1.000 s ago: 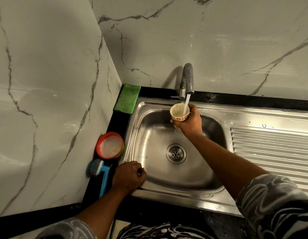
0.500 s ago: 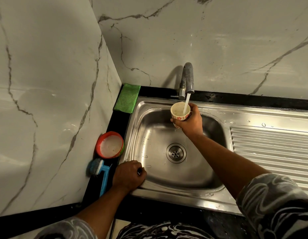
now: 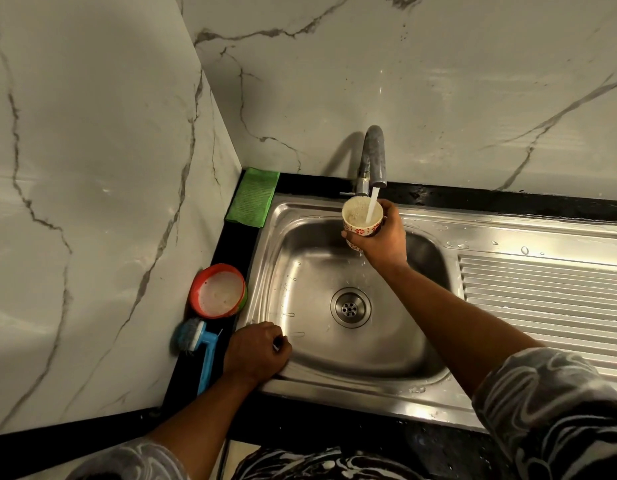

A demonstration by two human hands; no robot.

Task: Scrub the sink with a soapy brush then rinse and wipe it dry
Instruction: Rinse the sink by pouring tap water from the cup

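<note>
Head view: right hand (image 3: 379, 244) grips flower-printed cup (image 3: 361, 220) under running tap (image 3: 373, 157).

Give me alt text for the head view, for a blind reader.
The right hand holds a flowered cup under the running tap over a steel sink; the left hand rests on its rim. A blue brush, red bowl and green cloth sit beside it.

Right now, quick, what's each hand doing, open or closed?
Left hand: closed, fingers curled, resting on the sink rim.
Right hand: closed around the cup under the running tap.
</note>
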